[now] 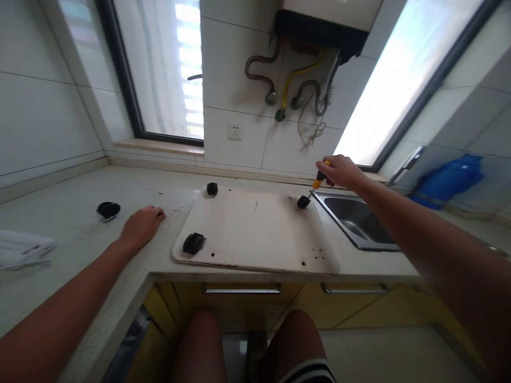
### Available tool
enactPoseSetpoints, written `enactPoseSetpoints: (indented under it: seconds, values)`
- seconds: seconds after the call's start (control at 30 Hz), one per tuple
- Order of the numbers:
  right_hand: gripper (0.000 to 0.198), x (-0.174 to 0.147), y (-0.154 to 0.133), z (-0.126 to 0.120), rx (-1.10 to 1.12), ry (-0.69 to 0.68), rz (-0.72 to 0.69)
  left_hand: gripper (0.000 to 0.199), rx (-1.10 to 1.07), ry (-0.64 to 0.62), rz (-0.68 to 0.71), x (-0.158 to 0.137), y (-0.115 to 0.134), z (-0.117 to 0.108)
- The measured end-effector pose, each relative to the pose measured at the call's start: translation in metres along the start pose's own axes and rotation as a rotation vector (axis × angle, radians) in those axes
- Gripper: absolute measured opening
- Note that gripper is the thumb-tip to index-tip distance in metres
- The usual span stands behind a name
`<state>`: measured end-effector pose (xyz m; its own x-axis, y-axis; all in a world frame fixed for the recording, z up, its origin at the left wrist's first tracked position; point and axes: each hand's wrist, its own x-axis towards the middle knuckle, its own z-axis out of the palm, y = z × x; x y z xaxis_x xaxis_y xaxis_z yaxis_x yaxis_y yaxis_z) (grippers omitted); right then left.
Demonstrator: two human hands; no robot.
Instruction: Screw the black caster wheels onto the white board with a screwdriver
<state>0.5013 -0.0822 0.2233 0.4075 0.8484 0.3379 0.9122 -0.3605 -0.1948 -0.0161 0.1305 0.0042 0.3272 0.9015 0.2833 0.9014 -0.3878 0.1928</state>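
Note:
My right hand [341, 169] grips a yellow-and-black screwdriver [318, 182], its shaft pointing down at a black caster [304, 202] at the far right corner of a pale board [251, 229]. Two more casters stand on the board: one at the far left corner [212, 189], one at the near left [194, 243]. Bare holes show at the board's near right corner. My left hand [141, 227] rests on the countertop left of the board, fingers curled together. Something small and dark is at its fingertips, too small to name. A loose black caster [108, 209] lies beyond this hand.
A steel sink [355, 215] lies right of the board. A white plastic bag [26, 247] is at the left on the countertop [131, 183]. Pipes [293, 77] hang from a heater on the wall. A blue cloth or bag [451, 181] hangs at the right. Drawer handles [241, 290] run below.

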Motion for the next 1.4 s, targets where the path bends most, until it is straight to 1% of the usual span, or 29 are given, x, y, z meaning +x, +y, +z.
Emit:
enactPoseSetpoints:
  seconds: [0.07,0.13,0.2,0.27,0.3,0.33,0.4,0.5,0.57,0.63,0.7,0.77,0.83,0.9,0.97,1.03,1.13,1.2,1.3,1.4]
  values:
    - [0.038,-0.002,0.003,0.001,0.005,0.002,0.003,0.040,0.028,0.016,0.036,-0.002,0.004,-0.005]
    - [0.039,-0.003,0.008,0.003,0.021,0.002,0.007,0.042,0.051,0.052,0.042,-0.001,0.009,-0.013]
    - [0.040,-0.003,0.013,0.005,0.044,0.010,0.000,0.043,0.045,0.115,0.001,0.003,0.019,-0.027]
    - [0.040,-0.003,0.018,0.007,0.067,0.028,-0.014,0.040,0.002,0.179,-0.053,0.008,0.036,-0.045]
    - [0.040,-0.003,0.020,0.008,0.079,0.041,-0.023,0.039,-0.021,0.231,-0.082,0.011,0.047,-0.054]
    - [0.040,-0.004,0.022,0.009,0.089,0.055,-0.035,0.039,-0.047,0.264,-0.075,0.013,0.060,-0.063]
    - [0.040,-0.004,0.026,0.011,0.107,0.084,-0.061,0.037,-0.101,0.395,-0.066,0.017,0.088,-0.078]
    - [0.039,-0.004,0.030,0.012,0.130,0.112,-0.103,0.035,-0.231,0.583,0.037,0.022,0.133,-0.091]
    - [0.038,-0.004,0.031,0.014,0.144,0.123,-0.130,0.033,-0.295,0.627,0.129,0.024,0.166,-0.093]
    - [0.037,-0.002,0.033,0.015,0.153,0.133,-0.151,0.027,-0.309,0.626,0.235,0.026,0.204,-0.087]
    - [0.037,0.000,0.036,0.017,0.157,0.145,-0.164,0.020,-0.327,0.589,0.371,0.026,0.249,-0.074]
    - [0.037,0.002,0.037,0.021,0.159,0.170,-0.167,0.016,-0.395,0.492,0.529,0.026,0.300,-0.053]
    - [0.037,0.004,0.037,0.024,0.158,0.210,-0.165,0.012,-0.522,0.382,0.641,0.026,0.352,-0.026]
    - [0.037,0.004,0.036,0.028,0.162,0.259,-0.160,0.005,-0.707,0.312,0.654,0.027,0.397,0.002]
    - [0.038,0.004,0.036,0.033,0.179,0.315,-0.149,0.002,-0.818,0.302,0.644,0.029,0.430,0.027]
    - [0.040,0.002,0.039,0.039,0.217,0.375,-0.129,0.003,-0.868,0.308,0.633,0.031,0.447,0.046]
    - [0.045,-0.004,0.051,0.051,0.331,0.485,-0.091,0.004,-0.916,0.301,0.630,0.034,0.450,0.062]
    - [0.047,-0.010,0.062,0.061,0.444,0.575,-0.060,0.007,-0.961,0.284,0.630,0.035,0.446,0.067]
    - [0.052,-0.015,0.085,0.081,0.636,0.717,-0.005,0.011,-1.065,0.255,0.617,0.034,0.442,0.067]
    - [0.050,-0.016,0.113,0.102,0.843,0.880,0.109,0.011,-1.109,0.229,0.596,0.032,0.442,0.065]
